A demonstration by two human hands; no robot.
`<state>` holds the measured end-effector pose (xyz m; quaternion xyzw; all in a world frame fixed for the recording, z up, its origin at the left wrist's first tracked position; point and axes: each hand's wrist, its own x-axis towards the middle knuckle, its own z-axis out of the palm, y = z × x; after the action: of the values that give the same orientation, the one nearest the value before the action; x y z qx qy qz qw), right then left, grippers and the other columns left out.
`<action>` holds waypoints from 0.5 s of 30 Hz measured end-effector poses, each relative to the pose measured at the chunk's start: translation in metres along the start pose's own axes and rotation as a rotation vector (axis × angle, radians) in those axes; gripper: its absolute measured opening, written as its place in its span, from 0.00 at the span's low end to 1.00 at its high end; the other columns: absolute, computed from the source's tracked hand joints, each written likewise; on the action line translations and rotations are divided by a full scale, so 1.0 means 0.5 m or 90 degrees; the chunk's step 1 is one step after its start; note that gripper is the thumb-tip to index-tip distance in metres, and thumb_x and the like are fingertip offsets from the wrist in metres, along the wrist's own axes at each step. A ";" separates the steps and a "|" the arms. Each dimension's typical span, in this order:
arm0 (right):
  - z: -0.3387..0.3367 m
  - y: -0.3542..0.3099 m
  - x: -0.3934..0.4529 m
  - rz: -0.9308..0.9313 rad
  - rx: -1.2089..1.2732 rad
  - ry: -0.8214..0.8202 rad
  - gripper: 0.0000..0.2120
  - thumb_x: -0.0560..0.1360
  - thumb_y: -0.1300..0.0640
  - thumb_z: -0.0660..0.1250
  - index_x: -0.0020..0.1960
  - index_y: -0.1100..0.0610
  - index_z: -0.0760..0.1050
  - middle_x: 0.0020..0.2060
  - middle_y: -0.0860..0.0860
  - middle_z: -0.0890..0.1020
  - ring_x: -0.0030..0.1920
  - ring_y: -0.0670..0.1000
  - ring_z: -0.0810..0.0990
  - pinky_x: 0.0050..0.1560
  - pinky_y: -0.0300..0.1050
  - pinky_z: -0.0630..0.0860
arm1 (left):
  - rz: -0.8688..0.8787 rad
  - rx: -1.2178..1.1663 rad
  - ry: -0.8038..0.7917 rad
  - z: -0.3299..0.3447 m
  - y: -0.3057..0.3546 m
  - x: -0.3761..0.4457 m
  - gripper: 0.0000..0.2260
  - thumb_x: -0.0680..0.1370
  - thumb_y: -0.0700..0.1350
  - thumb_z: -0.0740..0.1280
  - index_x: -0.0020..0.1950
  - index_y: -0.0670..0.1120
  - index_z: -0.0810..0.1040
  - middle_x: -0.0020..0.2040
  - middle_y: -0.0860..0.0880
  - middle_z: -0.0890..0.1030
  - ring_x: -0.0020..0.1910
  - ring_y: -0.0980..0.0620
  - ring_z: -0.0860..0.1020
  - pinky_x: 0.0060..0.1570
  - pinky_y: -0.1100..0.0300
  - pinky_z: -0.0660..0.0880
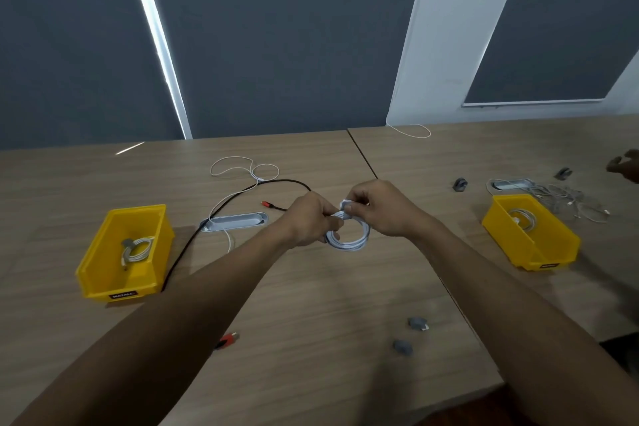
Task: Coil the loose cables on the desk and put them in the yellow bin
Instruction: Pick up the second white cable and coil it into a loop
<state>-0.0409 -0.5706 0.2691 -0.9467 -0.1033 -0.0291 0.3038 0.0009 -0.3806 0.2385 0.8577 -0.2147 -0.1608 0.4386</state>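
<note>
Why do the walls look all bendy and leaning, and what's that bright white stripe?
In the head view, the wide-angle lens bends things, so the white wall pillar leans; the bright stripe is daylight glaring through the gap between the dark grey blinds, and it throws a small glint on the wooden desk; the white coiled cable stays fairly sharp.

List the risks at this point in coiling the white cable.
1. Both hands, left hand and right hand, hold the white coil in mid-air; a slack grip might let the loops spring apart.
2. The black cable lies beside the yellow bin and may snag a forearm reaching for the bin.
</note>
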 end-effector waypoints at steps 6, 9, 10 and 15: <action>0.031 0.004 0.005 -0.062 -0.091 0.064 0.10 0.79 0.59 0.70 0.39 0.60 0.77 0.35 0.51 0.79 0.37 0.53 0.77 0.39 0.51 0.73 | 0.008 0.136 0.009 -0.004 0.016 -0.001 0.13 0.81 0.41 0.65 0.42 0.36 0.82 0.34 0.42 0.80 0.29 0.52 0.80 0.32 0.61 0.75; 0.037 0.012 0.011 -0.036 -0.053 0.112 0.10 0.79 0.58 0.71 0.40 0.59 0.80 0.35 0.49 0.81 0.37 0.51 0.78 0.38 0.48 0.72 | 0.018 0.146 0.020 -0.004 0.016 0.000 0.11 0.82 0.41 0.64 0.48 0.36 0.83 0.40 0.40 0.82 0.32 0.50 0.79 0.35 0.58 0.75; 0.037 0.016 0.013 -0.018 -0.019 0.127 0.09 0.79 0.58 0.72 0.41 0.58 0.82 0.35 0.48 0.83 0.36 0.50 0.79 0.38 0.47 0.74 | 0.020 0.134 0.013 -0.003 0.016 -0.001 0.10 0.83 0.40 0.62 0.54 0.39 0.83 0.45 0.40 0.82 0.34 0.51 0.80 0.35 0.59 0.77; 0.028 0.030 0.017 0.008 0.074 0.145 0.08 0.79 0.57 0.73 0.42 0.56 0.85 0.33 0.45 0.84 0.32 0.43 0.78 0.36 0.42 0.73 | 0.005 0.040 0.024 0.010 0.013 0.000 0.17 0.84 0.39 0.58 0.72 0.46 0.76 0.53 0.44 0.80 0.39 0.50 0.82 0.39 0.59 0.83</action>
<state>-0.0293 -0.5726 0.2501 -0.9186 -0.0637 -0.1288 0.3682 -0.0031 -0.3872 0.2410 0.8733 -0.2147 -0.1361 0.4157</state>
